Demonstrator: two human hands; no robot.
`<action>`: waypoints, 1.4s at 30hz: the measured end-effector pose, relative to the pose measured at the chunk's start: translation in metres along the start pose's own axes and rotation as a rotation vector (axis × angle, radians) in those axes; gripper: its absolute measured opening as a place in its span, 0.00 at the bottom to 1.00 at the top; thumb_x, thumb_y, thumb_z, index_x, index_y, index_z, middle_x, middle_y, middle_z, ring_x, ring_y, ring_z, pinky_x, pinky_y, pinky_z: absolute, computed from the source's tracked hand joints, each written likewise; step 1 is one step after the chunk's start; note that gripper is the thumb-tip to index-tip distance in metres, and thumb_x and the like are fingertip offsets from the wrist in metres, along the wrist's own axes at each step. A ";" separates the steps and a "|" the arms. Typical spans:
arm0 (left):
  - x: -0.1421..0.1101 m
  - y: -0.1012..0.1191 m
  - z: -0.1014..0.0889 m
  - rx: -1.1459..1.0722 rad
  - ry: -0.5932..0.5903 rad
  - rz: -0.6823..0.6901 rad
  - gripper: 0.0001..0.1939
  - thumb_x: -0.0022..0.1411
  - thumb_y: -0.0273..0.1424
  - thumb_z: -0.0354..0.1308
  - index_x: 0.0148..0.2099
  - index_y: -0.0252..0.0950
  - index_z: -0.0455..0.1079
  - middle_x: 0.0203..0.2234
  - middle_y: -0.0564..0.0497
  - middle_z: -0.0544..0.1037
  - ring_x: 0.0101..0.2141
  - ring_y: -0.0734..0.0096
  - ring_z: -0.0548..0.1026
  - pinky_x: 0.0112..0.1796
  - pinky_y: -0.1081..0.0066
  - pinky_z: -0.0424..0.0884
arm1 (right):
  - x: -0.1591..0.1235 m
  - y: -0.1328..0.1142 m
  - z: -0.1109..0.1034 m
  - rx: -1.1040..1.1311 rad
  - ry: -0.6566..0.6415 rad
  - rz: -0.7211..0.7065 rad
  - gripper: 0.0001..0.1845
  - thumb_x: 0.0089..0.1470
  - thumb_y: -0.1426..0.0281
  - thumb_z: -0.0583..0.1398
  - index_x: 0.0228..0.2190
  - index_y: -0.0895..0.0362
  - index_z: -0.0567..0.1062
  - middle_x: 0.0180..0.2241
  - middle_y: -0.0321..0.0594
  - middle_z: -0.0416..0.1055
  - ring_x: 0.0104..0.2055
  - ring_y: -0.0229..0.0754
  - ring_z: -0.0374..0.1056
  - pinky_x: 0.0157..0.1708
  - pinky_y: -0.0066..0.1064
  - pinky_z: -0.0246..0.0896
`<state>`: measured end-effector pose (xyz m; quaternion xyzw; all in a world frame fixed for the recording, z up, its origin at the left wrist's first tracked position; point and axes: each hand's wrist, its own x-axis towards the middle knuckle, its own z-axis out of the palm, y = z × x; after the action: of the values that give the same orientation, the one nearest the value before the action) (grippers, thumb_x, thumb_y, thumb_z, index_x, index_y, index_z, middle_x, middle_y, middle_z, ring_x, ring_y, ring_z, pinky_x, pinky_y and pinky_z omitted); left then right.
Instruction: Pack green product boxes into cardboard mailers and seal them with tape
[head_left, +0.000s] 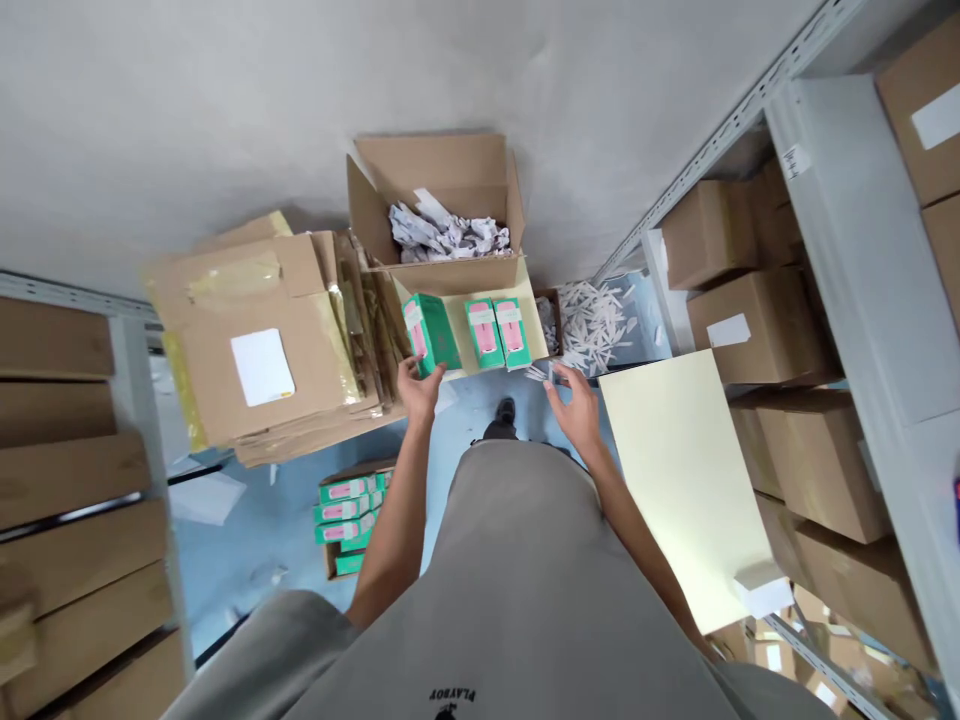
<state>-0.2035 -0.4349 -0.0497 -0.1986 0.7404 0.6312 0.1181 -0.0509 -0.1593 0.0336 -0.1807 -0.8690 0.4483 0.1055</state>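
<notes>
My left hand (418, 390) grips the near end of a green and pink box (441, 335), thumb on one side and fingers on the other. This box is tilted at the left of a pale yellow surface (459, 360). Two more green and pink boxes, a left one (484, 334) and a right one (513, 333), lie side by side to its right. My right hand (577, 408) is open, thumb and fingers apart, near the surface's right corner. Thin white paper strips show by its fingertips; whether it touches them I cannot tell.
Behind stands an open carton (431, 158) with crumpled paper (450, 235). Flattened cardboard (225, 380) is stacked left. A carton of green boxes (349, 515) sits on the blue floor. Paper strips (592, 325) and a pale board (682, 480) are right. Shelves of cartons (817, 450) flank both sides.
</notes>
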 end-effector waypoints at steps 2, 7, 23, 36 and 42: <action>-0.019 0.018 -0.008 -0.033 -0.066 0.051 0.31 0.53 0.38 0.79 0.54 0.40 0.70 0.41 0.50 0.82 0.44 0.62 0.82 0.47 0.66 0.79 | 0.005 0.001 -0.005 0.022 0.035 0.007 0.24 0.74 0.51 0.60 0.60 0.52 0.80 0.58 0.52 0.82 0.57 0.52 0.80 0.62 0.48 0.78; -0.059 0.072 0.021 -0.073 -0.629 -0.145 0.35 0.47 0.41 0.85 0.53 0.40 0.74 0.39 0.53 0.83 0.40 0.65 0.82 0.48 0.62 0.84 | 0.007 0.032 -0.032 0.009 0.139 0.054 0.30 0.72 0.55 0.62 0.68 0.53 0.74 0.63 0.54 0.79 0.64 0.55 0.77 0.66 0.53 0.75; -0.203 0.072 0.268 0.537 -1.579 -0.176 0.29 0.55 0.53 0.81 0.48 0.37 0.83 0.42 0.45 0.85 0.47 0.55 0.84 0.44 0.64 0.83 | -0.237 0.135 -0.144 -0.103 0.607 0.324 0.41 0.57 0.68 0.68 0.70 0.50 0.71 0.74 0.53 0.65 0.60 0.53 0.78 0.62 0.51 0.78; -0.336 -0.012 0.409 0.227 -1.386 -0.090 0.29 0.56 0.51 0.80 0.50 0.39 0.77 0.41 0.49 0.83 0.42 0.64 0.81 0.39 0.71 0.74 | -0.314 0.151 -0.166 0.501 0.807 0.560 0.34 0.60 0.49 0.70 0.61 0.49 0.74 0.56 0.45 0.79 0.40 0.43 0.78 0.45 0.40 0.82; -0.362 -0.038 0.390 0.314 -1.533 -0.512 0.37 0.56 0.61 0.77 0.54 0.39 0.78 0.45 0.43 0.86 0.49 0.51 0.85 0.46 0.60 0.82 | -0.299 0.159 -0.190 1.190 0.869 0.569 0.38 0.54 0.40 0.73 0.55 0.47 0.71 0.46 0.40 0.85 0.46 0.50 0.84 0.39 0.42 0.87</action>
<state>0.1069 -0.0047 0.0021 0.1434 0.4656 0.4343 0.7577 0.3219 -0.0560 0.0070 -0.4683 -0.2848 0.7370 0.3955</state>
